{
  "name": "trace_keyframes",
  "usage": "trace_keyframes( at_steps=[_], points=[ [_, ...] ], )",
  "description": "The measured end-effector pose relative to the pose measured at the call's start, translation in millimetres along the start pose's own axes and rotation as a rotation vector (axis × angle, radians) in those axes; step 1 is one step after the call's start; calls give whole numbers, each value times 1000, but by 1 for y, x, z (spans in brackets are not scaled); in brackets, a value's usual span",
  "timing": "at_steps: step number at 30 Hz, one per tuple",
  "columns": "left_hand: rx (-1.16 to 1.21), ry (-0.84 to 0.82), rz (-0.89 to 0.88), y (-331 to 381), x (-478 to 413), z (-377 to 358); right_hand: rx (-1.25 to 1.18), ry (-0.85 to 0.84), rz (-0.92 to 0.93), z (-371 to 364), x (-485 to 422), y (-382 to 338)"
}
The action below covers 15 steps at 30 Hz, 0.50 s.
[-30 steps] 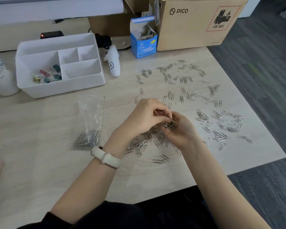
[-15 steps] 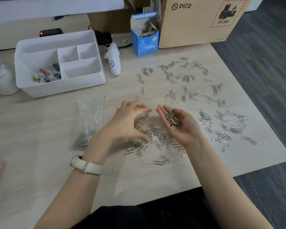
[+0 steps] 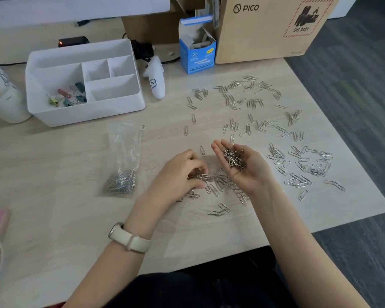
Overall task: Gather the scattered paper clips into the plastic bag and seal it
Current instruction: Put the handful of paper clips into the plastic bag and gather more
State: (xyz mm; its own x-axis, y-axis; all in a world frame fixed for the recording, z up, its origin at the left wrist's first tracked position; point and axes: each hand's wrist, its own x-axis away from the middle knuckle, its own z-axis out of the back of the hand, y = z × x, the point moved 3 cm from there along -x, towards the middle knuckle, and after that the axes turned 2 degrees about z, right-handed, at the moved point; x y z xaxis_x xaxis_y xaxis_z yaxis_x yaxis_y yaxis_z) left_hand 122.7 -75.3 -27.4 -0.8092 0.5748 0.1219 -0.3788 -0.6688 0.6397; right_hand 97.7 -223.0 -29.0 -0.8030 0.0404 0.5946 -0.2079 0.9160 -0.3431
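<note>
Paper clips (image 3: pixel 302 181) of thin silver wire, strewn singly and in small clusters across pale wooden desk (image 3: pixel 53 174). Cupped a tangled heap of them in upturned right hand (image 3: pixel 253 174), fingers nearly straight and close together; curled fingers of left hand (image 3: pixel 176 176) down around more clips in the pile just beside it. Saw clear plastic bag (image 3: pixel 125 152) lying flat further left, apart from both hands, grey mass of clips at its near end.
</note>
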Motion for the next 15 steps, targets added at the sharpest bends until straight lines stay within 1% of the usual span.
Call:
trace_keyframes(
  at_steps=[3,7,11,15],
  points=[
    [-34,-23,18,3,-4,-1,14,4,11,0,2,1],
    [-110,-93,16,7,-13,2,24,-4,14,-1,3,1],
    [-23,-132,31,4,-19,9,19,-1,19,0,4,0],
    [129,-112,62,1,-18,17,34,0,17,0,4,0]
  ],
)
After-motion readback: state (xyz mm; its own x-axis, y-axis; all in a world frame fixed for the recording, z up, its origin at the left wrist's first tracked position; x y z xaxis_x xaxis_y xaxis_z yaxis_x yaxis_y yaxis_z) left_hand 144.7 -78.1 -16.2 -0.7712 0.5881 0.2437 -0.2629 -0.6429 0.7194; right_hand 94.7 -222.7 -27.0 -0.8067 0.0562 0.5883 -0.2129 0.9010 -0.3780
